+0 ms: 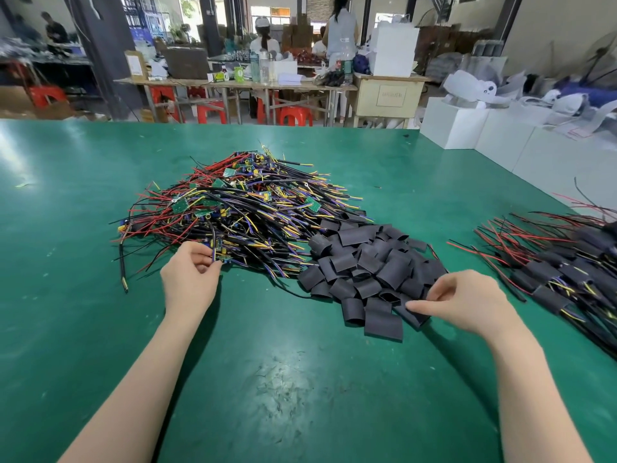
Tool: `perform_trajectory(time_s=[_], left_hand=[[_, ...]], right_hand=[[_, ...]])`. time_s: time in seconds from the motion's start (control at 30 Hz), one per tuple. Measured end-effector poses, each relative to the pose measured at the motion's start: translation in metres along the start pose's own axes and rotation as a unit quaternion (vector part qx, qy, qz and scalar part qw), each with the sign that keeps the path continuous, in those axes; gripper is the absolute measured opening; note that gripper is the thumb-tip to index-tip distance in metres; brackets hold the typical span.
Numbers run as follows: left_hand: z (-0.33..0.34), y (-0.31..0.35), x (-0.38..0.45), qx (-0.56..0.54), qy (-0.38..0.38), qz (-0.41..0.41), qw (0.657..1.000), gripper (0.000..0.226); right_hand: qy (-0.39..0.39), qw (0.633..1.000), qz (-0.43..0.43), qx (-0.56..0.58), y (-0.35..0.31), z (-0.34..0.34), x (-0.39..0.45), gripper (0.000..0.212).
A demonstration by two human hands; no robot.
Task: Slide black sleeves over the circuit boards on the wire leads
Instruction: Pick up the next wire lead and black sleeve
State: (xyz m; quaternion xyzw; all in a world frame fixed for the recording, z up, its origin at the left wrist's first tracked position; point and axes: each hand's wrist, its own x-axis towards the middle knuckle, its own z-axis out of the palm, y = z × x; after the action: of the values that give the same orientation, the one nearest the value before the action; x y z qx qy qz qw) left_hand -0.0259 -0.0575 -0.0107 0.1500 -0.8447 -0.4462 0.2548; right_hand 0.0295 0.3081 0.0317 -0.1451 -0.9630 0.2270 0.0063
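On the green table the left hand reaches to the near edge of a tangled heap of wire leads, its fingers curled and pinching one small circuit board — the board stands roughly upright between the fingertips, its long axis running away from the person, with its wires trailing back into the heap. Other green boards lie scattered through the tangle, tilted every way.

Just right of the heap sits a pile of black sleeves (short flattened tubes, overlapping at all angles). The right hand rests at the near right edge of that pile, thumb and forefinger closed on one sleeve that lies flat on the table, its long axis pointing away and to the left.

Farther right, well apart from the loose sleeves, lies a bundle of finished leads — black sleeves already around them, red and black wires fanning out to the left.
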Motion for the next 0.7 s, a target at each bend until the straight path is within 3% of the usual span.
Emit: perform_trajectory(time_s=[0.2, 0.33, 0.47, 0.57, 0.7], left_hand=[[0.0, 0.003, -0.001, 0.0, 0.025, 0.015, 1.0, 0.015], [-0.001, 0.0, 0.002, -0.012, 0.02, -0.002, 1.0, 0.012], [-0.003, -0.002, 0.005, -0.049, 0.003, -0.036, 0.998, 0.015], [-0.002, -0.001, 0.004, -0.034, -0.004, -0.009, 0.999, 0.022], [-0.005, 0.004, 0.005, -0.051, 0.037, 0.022, 0.998, 0.014]], right_hand=[[-0.051, 0.997, -0.053, -0.009, -0.004, -0.002, -0.003, 0.034], [-0.013, 0.998, -0.069, 0.001, -0.006, -0.003, -0.003, 0.019], [0.042, 0.995, -0.081, 0.032, -0.003, -0.008, -0.003, 0.016], [0.088, 0.985, -0.104, 0.104, -0.009, -0.006, -0.004, 0.019], [0.146, 0.964, -0.149, 0.167, -0.022, 0.001, -0.005, 0.021]])
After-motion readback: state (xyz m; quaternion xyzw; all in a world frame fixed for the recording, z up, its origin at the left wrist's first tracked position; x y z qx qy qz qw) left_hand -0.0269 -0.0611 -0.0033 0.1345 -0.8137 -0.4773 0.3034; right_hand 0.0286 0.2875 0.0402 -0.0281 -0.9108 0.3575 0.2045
